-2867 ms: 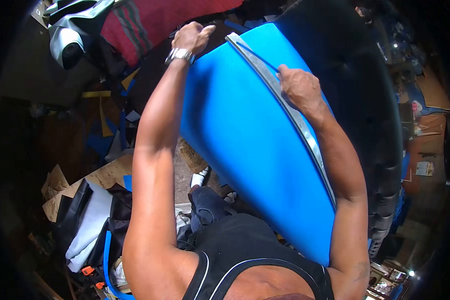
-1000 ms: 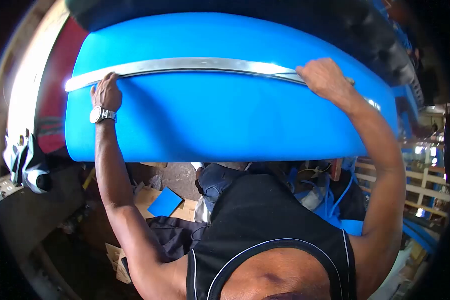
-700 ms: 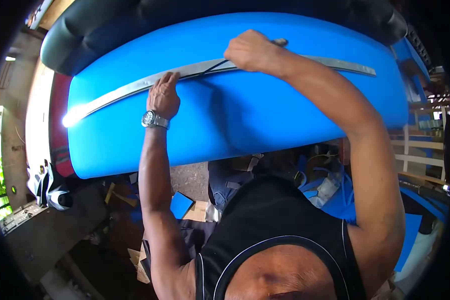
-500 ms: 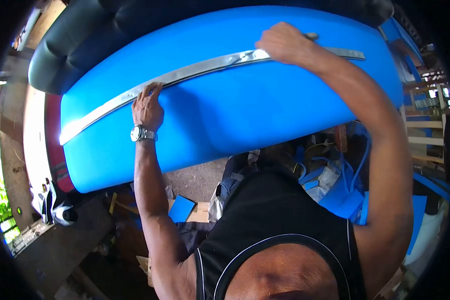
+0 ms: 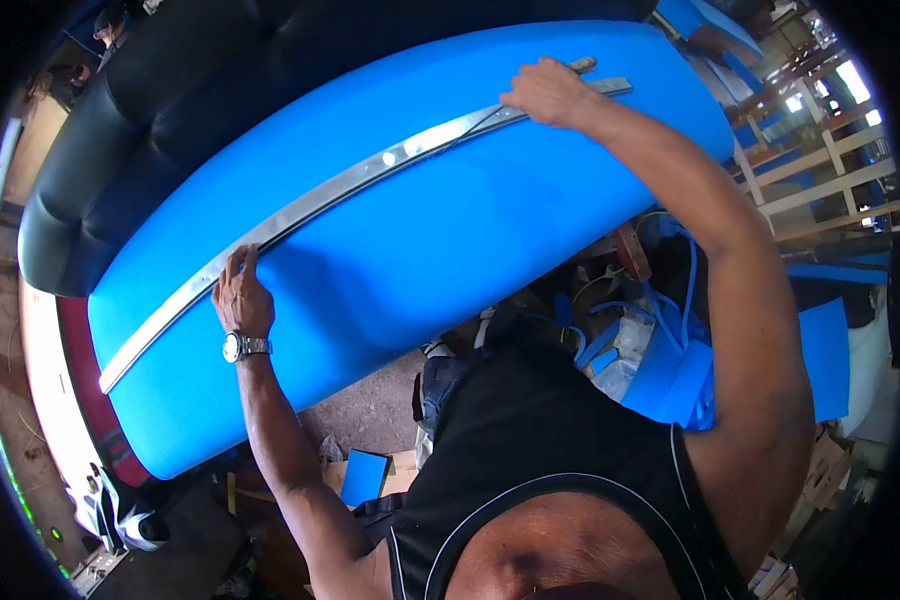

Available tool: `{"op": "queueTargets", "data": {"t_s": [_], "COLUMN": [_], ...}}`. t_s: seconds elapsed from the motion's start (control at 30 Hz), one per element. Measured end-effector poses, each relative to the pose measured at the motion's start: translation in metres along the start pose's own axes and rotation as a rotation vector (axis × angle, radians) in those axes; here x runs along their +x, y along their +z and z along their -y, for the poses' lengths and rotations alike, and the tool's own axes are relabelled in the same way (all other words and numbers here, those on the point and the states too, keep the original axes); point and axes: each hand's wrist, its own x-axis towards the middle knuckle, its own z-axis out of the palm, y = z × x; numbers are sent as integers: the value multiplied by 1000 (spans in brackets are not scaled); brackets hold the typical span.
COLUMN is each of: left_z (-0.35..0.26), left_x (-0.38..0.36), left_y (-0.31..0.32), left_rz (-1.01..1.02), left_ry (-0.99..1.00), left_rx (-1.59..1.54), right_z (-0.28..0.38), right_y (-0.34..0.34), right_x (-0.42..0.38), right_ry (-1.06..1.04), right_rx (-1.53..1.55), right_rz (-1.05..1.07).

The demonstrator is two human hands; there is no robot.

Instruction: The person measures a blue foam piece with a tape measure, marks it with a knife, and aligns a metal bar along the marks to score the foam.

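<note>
A long metal straightedge [image 5: 345, 180] lies diagonally across a blue foam slab [image 5: 450, 220]. My left hand [image 5: 242, 295], with a watch on its wrist, presses bent fingers on the straightedge's near edge, toward its left end. Farther along, near the right end, my right hand [image 5: 552, 93] is closed round a slender tool [image 5: 582, 65] that looks like a knife. Its handle end sticks out behind the fist. A thin dark part slants down over the straightedge in front of the fist; the tip's exact contact cannot be made out.
A black tufted cushion [image 5: 130, 150] runs along the slab's far side. Blue offcuts [image 5: 660, 385] and clear plastic lie on the floor at right, near wooden slats [image 5: 820, 165]. A smaller blue piece [image 5: 363, 478] lies by my legs. At far upper left a person [image 5: 108, 28] is partly visible.
The view has shifted and turned, so the slab looks more tilted. Both hands stay at the straightedge, the left pressing on it, the right still round the tool.
</note>
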Motion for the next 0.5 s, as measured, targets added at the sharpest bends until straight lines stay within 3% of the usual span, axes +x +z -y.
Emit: {"op": "queueTargets", "data": {"t_s": [0.2,0.3,0.37,0.43,0.5], "left_z": [31,36,0,-64,-128], "left_x": [-5,-9,-5,3,24], "left_y": [11,17,6,-17,-26], "left_rz": [44,29,98,217,136], "left_ry": [-29,-44,-99,-232,-103], "left_rx": [10,-23,32,40,55], "right_z": [8,-18,-71,-132,-203], "right_y": [8,9,38,81,129], "right_x": [8,-8,-60,-129,-180], "right_ry": [37,34,37,142,288], "right_rx": [-4,-24,-51,195,477], "right_rz": [31,29,-62,-283,-397]}}
